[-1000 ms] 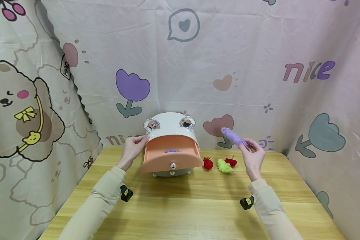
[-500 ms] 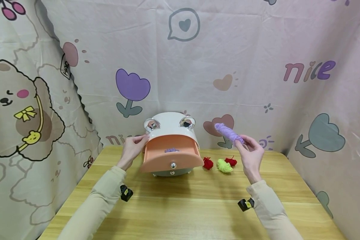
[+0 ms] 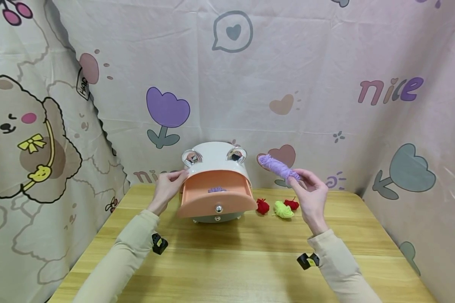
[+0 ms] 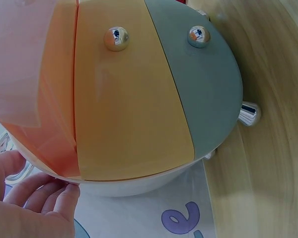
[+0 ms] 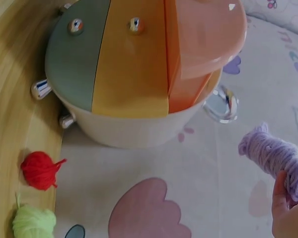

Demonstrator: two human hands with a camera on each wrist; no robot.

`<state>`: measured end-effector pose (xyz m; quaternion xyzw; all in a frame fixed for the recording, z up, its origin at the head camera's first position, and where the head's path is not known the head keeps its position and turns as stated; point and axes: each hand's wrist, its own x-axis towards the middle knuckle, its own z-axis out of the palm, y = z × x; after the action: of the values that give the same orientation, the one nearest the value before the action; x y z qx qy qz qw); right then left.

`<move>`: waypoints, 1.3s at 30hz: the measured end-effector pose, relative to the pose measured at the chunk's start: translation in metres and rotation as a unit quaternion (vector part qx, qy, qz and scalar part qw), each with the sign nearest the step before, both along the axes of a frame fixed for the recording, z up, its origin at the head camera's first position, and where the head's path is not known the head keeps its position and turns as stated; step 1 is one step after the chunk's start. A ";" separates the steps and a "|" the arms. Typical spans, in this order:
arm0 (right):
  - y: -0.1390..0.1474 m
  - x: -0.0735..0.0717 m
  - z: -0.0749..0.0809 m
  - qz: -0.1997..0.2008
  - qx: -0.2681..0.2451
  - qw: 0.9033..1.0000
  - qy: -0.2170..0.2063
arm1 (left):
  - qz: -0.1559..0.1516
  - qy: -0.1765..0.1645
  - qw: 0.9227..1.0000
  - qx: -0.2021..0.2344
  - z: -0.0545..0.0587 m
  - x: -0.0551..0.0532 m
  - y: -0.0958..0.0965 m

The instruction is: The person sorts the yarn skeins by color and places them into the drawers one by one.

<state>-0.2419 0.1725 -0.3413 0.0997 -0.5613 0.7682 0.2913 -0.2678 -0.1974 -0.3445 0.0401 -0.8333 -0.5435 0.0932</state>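
Observation:
A white frog-shaped drawer box with silver eyes stands towards the back of the table. Its orange top drawer is pulled out, and a bit of purple yarn shows inside. My left hand holds the box by its side rim below one eye; in the left wrist view its fingers curl at the shell's edge. Raised to the right of the box, my right hand pinches one end of a purple yarn skein. The skein's other end points towards the box.
Right of the box lie a red yarn ball, a yellow-green one and a second red one. A patterned curtain hangs close behind the wooden table. Yellow and green drawers are closed.
My right hand has carried the purple yarn skein leftward, nearer the box, and the skein's far end has risen slightly. The left hand and the drawer have stayed put.

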 end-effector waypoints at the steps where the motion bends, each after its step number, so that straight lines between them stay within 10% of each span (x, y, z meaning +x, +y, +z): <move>1: -0.002 0.001 0.001 0.005 0.001 1.000 0.001 | 0.000 0.001 1.000 0.000 0.000 0.000 0.000; 39: -0.075 -0.004 -0.004 0.102 0.116 0.988 -0.004 | 0.011 0.008 1.000 -0.009 0.000 0.000 0.001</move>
<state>-0.2462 0.0977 -0.3450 0.1863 -0.6348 0.7239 0.1958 -0.2676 -0.1962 -0.3444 0.0440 -0.8369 -0.5350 0.1065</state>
